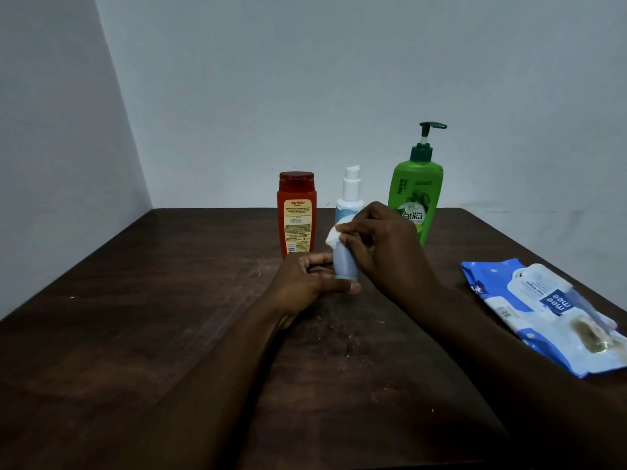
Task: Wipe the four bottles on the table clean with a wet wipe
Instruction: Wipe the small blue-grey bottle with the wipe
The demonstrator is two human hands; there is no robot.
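The small blue bottle [345, 262], upright mid-surface, is pinched at its base by the left hand [305, 286]; the wipe [333, 236] is pressed on by right hand [380, 245] fingers. Toppling is risked if rubbed hard.

"Vatika" green bottle [414, 201], "Karthika" red bottle [297, 215]

A: Where is there room on the dark brown wooden counter [142, 334]?

B: The whole left half lies bare, and so does the near middle between the two forearms.

A: And what blocks the way?

B: At the back, the red flat-capped plastic bottle [297, 213], the white pump bottle [349, 205] and the tall green pump bottle [416, 195] stand in a row with narrow gaps. The blue and white wet-wipe pack [549, 313] fills the right edge.
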